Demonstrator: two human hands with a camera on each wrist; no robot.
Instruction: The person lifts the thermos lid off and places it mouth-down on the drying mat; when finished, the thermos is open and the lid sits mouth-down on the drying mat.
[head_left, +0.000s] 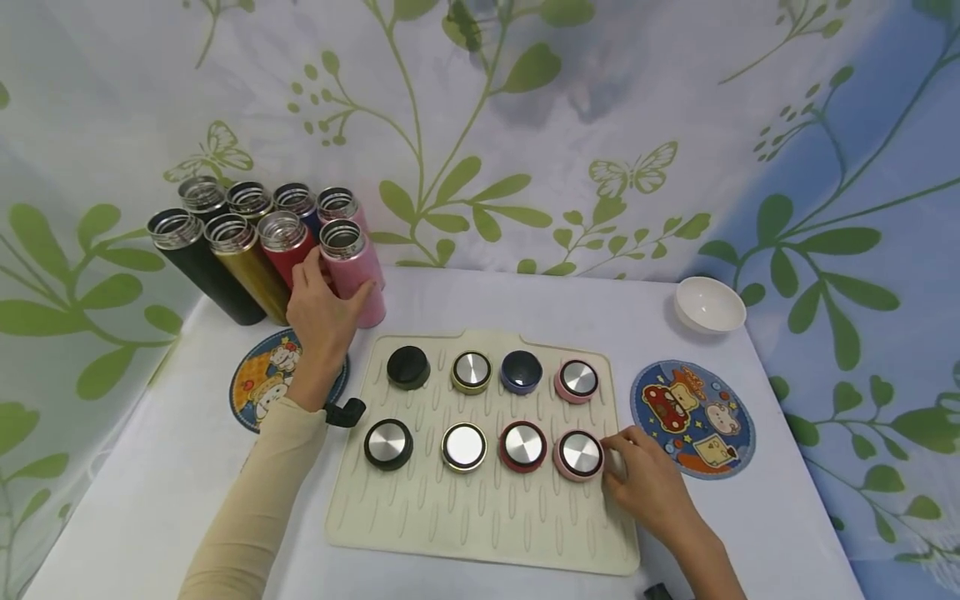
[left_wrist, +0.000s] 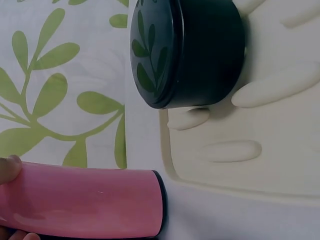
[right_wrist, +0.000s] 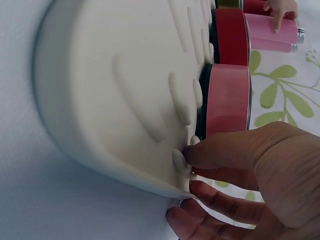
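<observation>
My left hand (head_left: 321, 310) grips the front pink thermos bottle (head_left: 352, 265), thumb on its right side and fingers on its left. The left wrist view shows this pink bottle (left_wrist: 90, 200) upright on the cloth, with fingertips at its side. Several other lidless bottles, such as the red one (head_left: 287, 246) and the gold one (head_left: 247, 262), stand close by. My right hand (head_left: 647, 483) is at the right edge of the cream mat (head_left: 480, 521), beside the front pink lid (head_left: 579, 456). In the right wrist view its thumb lies over the mat edge, below the pink lid (right_wrist: 228, 100), fingers loosely bent.
Several lids stand in two rows on the mat, among them a black lid (head_left: 408, 367) and a blue lid (head_left: 521, 372). Round cartoon coasters lie left (head_left: 255, 379) and right (head_left: 693, 419). A white bowl (head_left: 709, 305) sits at the back right. Leaf-patterned cloth hangs behind the table.
</observation>
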